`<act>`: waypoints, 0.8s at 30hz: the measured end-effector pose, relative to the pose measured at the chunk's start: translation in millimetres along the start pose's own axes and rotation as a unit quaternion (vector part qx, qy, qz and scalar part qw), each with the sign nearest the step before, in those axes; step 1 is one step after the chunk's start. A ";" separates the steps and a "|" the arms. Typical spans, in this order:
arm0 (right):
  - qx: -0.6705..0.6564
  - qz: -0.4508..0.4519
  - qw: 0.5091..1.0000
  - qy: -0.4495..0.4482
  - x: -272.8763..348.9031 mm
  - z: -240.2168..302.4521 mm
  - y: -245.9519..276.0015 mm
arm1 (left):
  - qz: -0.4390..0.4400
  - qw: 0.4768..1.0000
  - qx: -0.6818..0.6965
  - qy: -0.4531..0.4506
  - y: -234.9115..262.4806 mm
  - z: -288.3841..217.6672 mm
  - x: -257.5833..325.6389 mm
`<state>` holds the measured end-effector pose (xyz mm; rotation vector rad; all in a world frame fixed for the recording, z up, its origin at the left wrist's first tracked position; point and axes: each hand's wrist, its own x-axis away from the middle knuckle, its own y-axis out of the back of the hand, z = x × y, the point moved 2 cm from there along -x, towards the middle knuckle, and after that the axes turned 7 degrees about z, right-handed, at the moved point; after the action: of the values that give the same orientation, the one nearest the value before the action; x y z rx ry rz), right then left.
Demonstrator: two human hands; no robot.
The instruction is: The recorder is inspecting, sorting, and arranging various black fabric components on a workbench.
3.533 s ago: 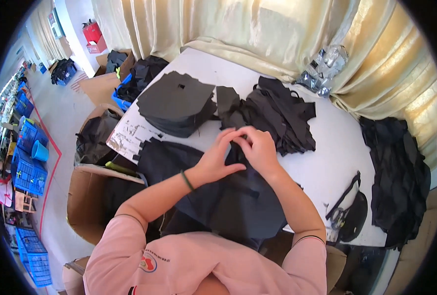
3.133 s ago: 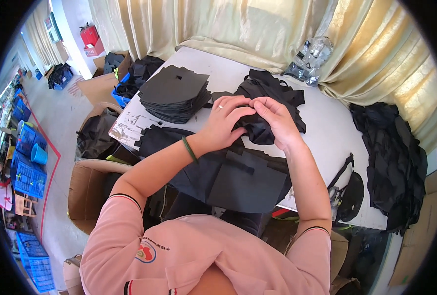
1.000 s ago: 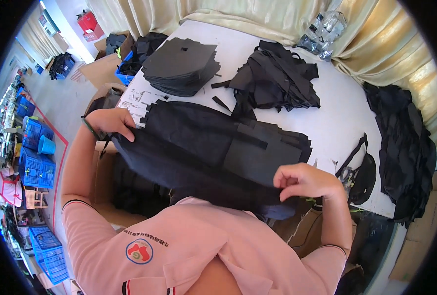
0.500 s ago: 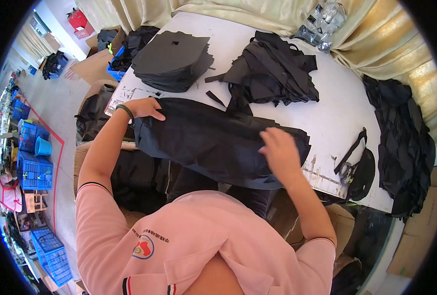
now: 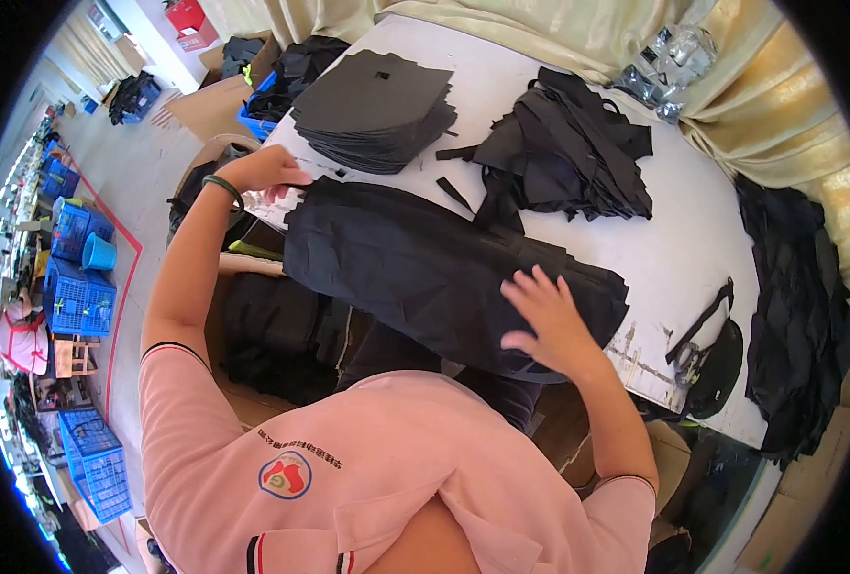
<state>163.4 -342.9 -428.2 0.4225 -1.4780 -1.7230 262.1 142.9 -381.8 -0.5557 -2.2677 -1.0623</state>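
A long piece of black fabric (image 5: 415,258), several layers thick at its right end, lies along the table's near edge and droops over it toward my lap. At its far left corner, my left hand (image 5: 267,172) has its fingers pinched together on the cloth's edge. My right hand (image 5: 554,325) is over the right part of the cloth, fingers spread and holding nothing; whether it touches the cloth is hard to tell. Behind the cloth are a stack of dark grey cut panels (image 5: 377,105) and a loose heap of black fabric pieces with straps (image 5: 568,143).
On the white table's (image 5: 626,249) right lies a small black pouch with a strap (image 5: 717,368). More black cloth (image 5: 793,316) hangs over the right edge. Clear plastic bags (image 5: 669,67) rest by the curtain. An open carton with black items (image 5: 276,335) stands below, left of my lap.
My left hand has shifted from lying on the cloth to its far left corner, fingers now pinched. My right hand has spread its fingers. The whole view has shifted a little.
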 end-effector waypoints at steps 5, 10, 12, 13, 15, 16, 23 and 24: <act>-0.526 -0.175 0.828 0.087 -77.3 43.5 71.3 | 0.001 0.971 -0.043 -0.235 -68.1 -129.7 34.0; -0.580 -0.182 0.785 0.120 -130.3 44.6 50.8 | -0.155 0.909 -0.035 -0.386 -71.8 -156.3 20.3; -0.549 -0.196 0.805 0.109 -119.6 32.2 51.3 | -0.369 0.863 -0.139 -0.317 -26.0 -126.1 -3.5; -0.586 -0.181 0.786 0.081 -117.2 28.2 50.0 | -0.377 0.861 -0.140 -0.313 -12.6 -96.3 -25.5; -0.619 -0.163 0.766 0.053 -116.4 29.4 43.4 | -0.505 0.722 -0.322 -0.346 -3.0 -44.8 -62.9; -0.618 -0.163 0.768 0.041 -114.7 25.2 40.9 | -0.505 0.718 -0.322 -0.354 -1.3 -50.7 -63.0; -0.627 -0.159 0.762 0.033 -116.1 20.8 39.9 | -0.301 0.889 -0.244 -0.243 12.4 -59.1 -60.7; -0.636 -0.150 0.756 0.033 -117.6 23.0 39.4 | -0.301 0.889 -0.245 -0.244 10.4 -58.5 -62.6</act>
<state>233.8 -239.2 -414.2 -0.0540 0.0784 -2.4690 333.7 94.9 -385.9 -0.3286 -2.6932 -2.0347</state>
